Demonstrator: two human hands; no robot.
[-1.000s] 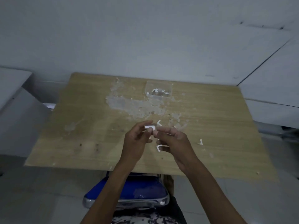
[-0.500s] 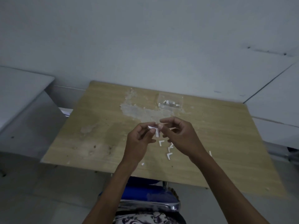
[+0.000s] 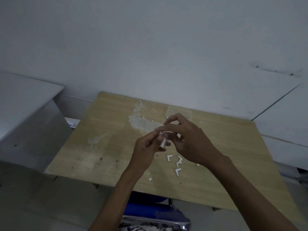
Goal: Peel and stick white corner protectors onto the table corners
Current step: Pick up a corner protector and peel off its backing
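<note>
Over the wooden table (image 3: 103, 147), both hands pinch one corner protector (image 3: 163, 142).

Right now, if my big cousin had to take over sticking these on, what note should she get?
Left hand and right hand: both pinch one white corner protector above the wooden table, apparently peeling its backing.
Loose L-shaped white pieces lie on the table just below the hands; whether they are spare protectors or peeled backings is unclear. A clear packet lies toward the far edge.
Done: no protector shows on the visible corners.
Left: finish peeling, press it onto a corner, repeat for the others.
</note>
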